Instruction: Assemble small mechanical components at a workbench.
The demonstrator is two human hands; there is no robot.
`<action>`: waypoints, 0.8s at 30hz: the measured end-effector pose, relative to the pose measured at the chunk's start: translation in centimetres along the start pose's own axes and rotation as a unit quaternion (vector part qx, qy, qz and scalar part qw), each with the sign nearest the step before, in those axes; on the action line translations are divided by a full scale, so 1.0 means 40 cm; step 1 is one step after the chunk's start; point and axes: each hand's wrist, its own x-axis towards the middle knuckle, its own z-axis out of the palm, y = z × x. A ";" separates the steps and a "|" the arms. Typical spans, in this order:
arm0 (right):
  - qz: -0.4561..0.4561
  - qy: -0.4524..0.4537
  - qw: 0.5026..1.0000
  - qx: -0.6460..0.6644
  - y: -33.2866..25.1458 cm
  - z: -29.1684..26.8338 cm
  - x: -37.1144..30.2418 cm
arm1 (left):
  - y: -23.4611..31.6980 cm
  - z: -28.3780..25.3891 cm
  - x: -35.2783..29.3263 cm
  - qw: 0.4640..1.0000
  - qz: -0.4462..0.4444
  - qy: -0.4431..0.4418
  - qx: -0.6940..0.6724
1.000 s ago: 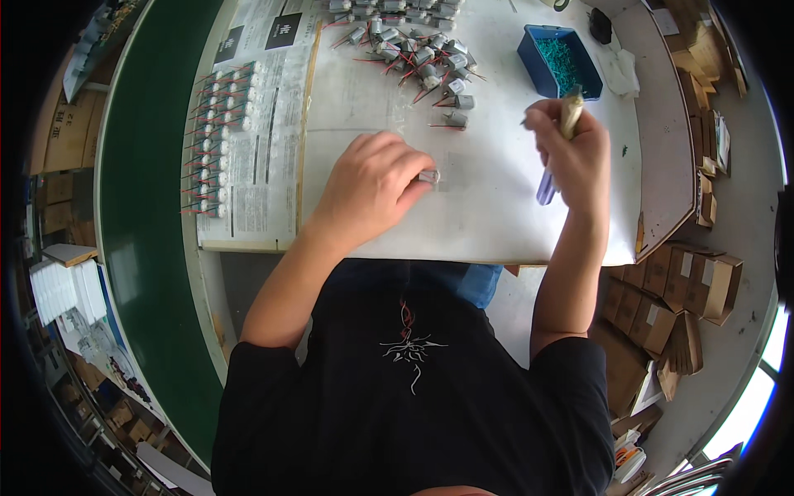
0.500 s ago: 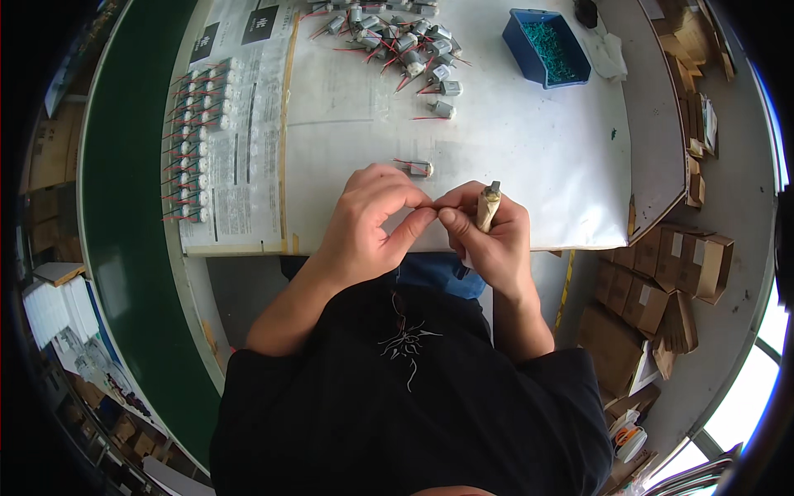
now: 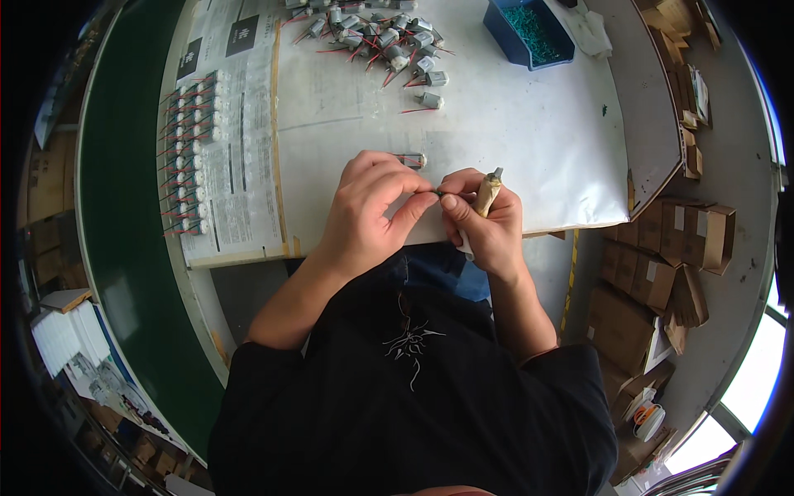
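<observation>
My left hand (image 3: 372, 207) has thumb and forefinger pinched together at a tiny dark green piece (image 3: 439, 193). The fingertips of my right hand (image 3: 488, 219) meet it from the other side and partly hide it. Lying across my right palm is a slim tool with a cream, tape-wrapped handle (image 3: 488, 197) and a grey metal tip; its kind is unclear. Just beyond my left fingers, a small motor (image 3: 412, 159) with red wires lies on the table, partly covered by the hand.
A heap of small wired motors (image 3: 385, 37) lies at the far middle. Rows of motors (image 3: 192, 157) stand on printed sheets at left. A blue bin (image 3: 529, 37) with small green pieces and a white cloth (image 3: 594, 35) are far right. Cardboard boxes (image 3: 662, 256) stack beyond the table's right side.
The view has shifted slightly, so the table's things sit a little differently in it. Between my fingertips the green piece now shows. The tool's lower end has tilted in my right hand.
</observation>
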 end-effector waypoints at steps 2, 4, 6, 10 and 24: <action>0.028 0.025 0.999 0.000 -0.010 0.004 0.011 | -0.008 -0.005 0.006 1.000 -0.014 0.001 0.017; 0.083 0.067 0.994 -0.004 -0.026 0.011 0.023 | -0.025 -0.012 0.014 0.998 -0.013 0.020 0.056; 0.078 0.068 0.994 0.030 -0.022 -0.005 0.028 | -0.044 -0.022 0.024 0.988 -0.010 0.063 0.142; 0.065 0.057 0.989 0.117 -0.012 -0.025 0.031 | -0.069 -0.037 0.031 0.973 -0.022 0.086 0.215; -0.026 -0.069 0.993 0.093 0.012 -0.048 -0.011 | 0.082 0.032 -0.029 0.999 -0.034 -0.018 0.035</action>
